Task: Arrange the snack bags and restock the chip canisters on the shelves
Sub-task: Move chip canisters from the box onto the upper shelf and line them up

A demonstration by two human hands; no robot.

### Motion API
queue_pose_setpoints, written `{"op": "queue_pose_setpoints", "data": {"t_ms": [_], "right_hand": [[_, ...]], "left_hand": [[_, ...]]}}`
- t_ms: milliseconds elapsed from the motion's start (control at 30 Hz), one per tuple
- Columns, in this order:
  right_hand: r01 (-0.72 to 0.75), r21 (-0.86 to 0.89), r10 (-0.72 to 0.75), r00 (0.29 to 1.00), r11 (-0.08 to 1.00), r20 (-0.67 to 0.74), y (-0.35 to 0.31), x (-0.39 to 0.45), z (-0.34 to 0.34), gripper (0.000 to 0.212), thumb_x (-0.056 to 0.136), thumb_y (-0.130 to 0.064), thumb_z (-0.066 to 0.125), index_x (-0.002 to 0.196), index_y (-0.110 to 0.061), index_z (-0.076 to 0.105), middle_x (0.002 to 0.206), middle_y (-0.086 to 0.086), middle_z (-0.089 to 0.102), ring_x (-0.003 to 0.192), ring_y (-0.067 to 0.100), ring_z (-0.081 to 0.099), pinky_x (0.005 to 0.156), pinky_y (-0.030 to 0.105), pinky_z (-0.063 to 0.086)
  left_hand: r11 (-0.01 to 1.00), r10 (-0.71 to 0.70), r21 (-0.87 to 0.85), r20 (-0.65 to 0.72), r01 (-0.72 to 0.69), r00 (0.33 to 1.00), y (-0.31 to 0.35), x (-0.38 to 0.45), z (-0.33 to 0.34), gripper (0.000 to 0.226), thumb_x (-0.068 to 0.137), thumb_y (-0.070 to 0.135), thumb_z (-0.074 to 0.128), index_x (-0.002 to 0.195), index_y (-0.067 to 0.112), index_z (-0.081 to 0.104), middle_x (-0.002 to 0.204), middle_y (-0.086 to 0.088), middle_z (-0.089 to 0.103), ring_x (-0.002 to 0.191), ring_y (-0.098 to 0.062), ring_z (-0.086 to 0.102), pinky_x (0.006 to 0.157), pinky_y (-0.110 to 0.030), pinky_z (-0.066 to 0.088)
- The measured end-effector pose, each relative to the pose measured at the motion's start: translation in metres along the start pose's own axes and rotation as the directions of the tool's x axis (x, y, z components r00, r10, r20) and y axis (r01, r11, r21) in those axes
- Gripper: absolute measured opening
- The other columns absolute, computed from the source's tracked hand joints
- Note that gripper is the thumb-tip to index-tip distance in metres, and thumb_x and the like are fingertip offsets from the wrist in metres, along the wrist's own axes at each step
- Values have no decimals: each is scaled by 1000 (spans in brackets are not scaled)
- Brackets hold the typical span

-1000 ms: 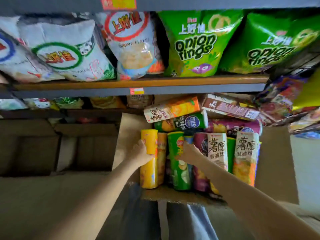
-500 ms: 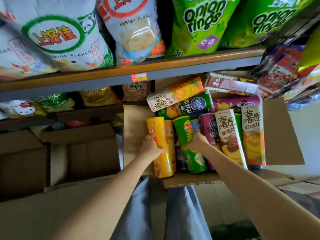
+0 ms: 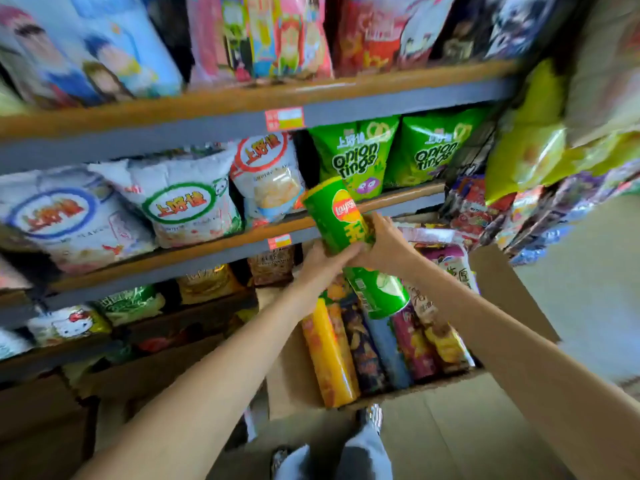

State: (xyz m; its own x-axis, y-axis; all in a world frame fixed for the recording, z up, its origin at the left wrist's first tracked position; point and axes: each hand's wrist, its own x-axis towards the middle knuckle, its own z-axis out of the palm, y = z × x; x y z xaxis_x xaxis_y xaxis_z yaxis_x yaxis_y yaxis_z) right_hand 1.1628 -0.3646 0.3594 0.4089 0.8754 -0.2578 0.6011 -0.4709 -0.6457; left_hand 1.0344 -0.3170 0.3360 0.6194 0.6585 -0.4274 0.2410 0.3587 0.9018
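Overhead: stocked shelves (image 3: 221,244) | cardboard box (image 3: 498,285) below | both hands grip green canister (image 3: 337,216)

Surroundings of the work area, head view.
An open cardboard box (image 3: 294,375) stands on a pale floor (image 3: 588,306); closed brown cartons (image 3: 45,427) lie at lower left; two red-and-yellow price labels (image 3: 284,119) sit one above the other; grey trouser legs (image 3: 363,452) show below.
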Motion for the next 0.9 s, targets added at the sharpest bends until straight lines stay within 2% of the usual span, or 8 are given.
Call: {"op": "queue_pose_setpoints", "data": {"t_ms": [100, 167, 267, 433, 533, 667, 800, 900], "right_hand": [[170, 173, -161, 985, 970, -68, -52, -10, -75, 77, 69, -20, 82, 134, -9, 42, 125, 11, 54, 109, 22, 54, 87, 25, 44], [249, 321, -245, 968, 914, -54, -75, -21, -118, 66, 69, -20, 81, 127, -12, 50, 123, 11, 60, 110, 26, 59, 93, 37, 49], [372, 378, -391, 920, 848, -28, -105, -43, -163, 48, 74, -14, 77, 117, -18, 56, 122, 8, 62, 110, 19, 59, 95, 32, 46], [502, 380, -565, 822, 777, 71, -146, -65, -204, 56, 73, -22, 75, 125, -18, 53, 122, 2, 64, 115, 20, 59, 95, 31, 48], [583, 373, -597, 797, 722, -89, -170, -67, -228, 42, 70, -18, 71, 110, -27, 59, 106, -11, 70, 102, 8, 64, 83, 22, 51], [643, 456, -571, 763, 615, -304, -191, -55, -262, 56, 61, -35, 79, 112, -26, 58, 114, 6, 67, 105, 25, 64, 95, 48, 49], [681, 497, -548, 730, 537, -408, -203, -44, -294, 54, 63, -31, 77, 112, -21, 56, 106, 6, 70, 94, 20, 68, 89, 41, 52], [710, 494, -572, 700, 501, -427, -208, -38, -312, 56, 63, -28, 81, 111, -17, 55, 103, 8, 71, 88, 18, 69, 76, 31, 53]], "left_hand": [[978, 205, 26, 50, -206, 978, 85, -15, -10, 45, 81, 32, 70, 122, 23, 55, 117, 0, 65, 101, -13, 63, 85, -31, 52], [941, 319, 89, 80, -326, 944, 137, -28, -17, 42, 66, 46, 75, 104, 30, 65, 106, 7, 69, 99, -11, 63, 89, -31, 49], [870, 446, 172, 125, -462, 886, 201, -48, -25, 36, 47, 58, 68, 80, 46, 71, 89, 16, 72, 100, -16, 63, 94, -36, 48], [716, 595, 239, 281, -656, 753, 269, -87, -22, 34, 61, 39, 73, 94, 32, 66, 94, 15, 71, 91, -2, 64, 78, -14, 48], [680, 684, 169, 207, -714, 700, 300, -94, -14, 26, 69, 30, 68, 94, 26, 66, 93, 11, 72, 89, -3, 65, 76, -15, 47], [643, 757, 64, 97, -763, 646, 341, -95, -1, 36, 69, 40, 69, 101, 22, 66, 104, 0, 70, 99, -15, 64, 88, -28, 47], [618, 782, -39, 136, -785, 608, 371, -97, 13, 22, 86, 23, 59, 108, 17, 60, 100, -1, 70, 89, -16, 65, 73, -21, 52], [589, 800, -40, 165, -807, 576, 380, -91, 17, 36, 82, 18, 61, 118, 17, 56, 114, -2, 67, 104, -16, 64, 88, -25, 52]]}}
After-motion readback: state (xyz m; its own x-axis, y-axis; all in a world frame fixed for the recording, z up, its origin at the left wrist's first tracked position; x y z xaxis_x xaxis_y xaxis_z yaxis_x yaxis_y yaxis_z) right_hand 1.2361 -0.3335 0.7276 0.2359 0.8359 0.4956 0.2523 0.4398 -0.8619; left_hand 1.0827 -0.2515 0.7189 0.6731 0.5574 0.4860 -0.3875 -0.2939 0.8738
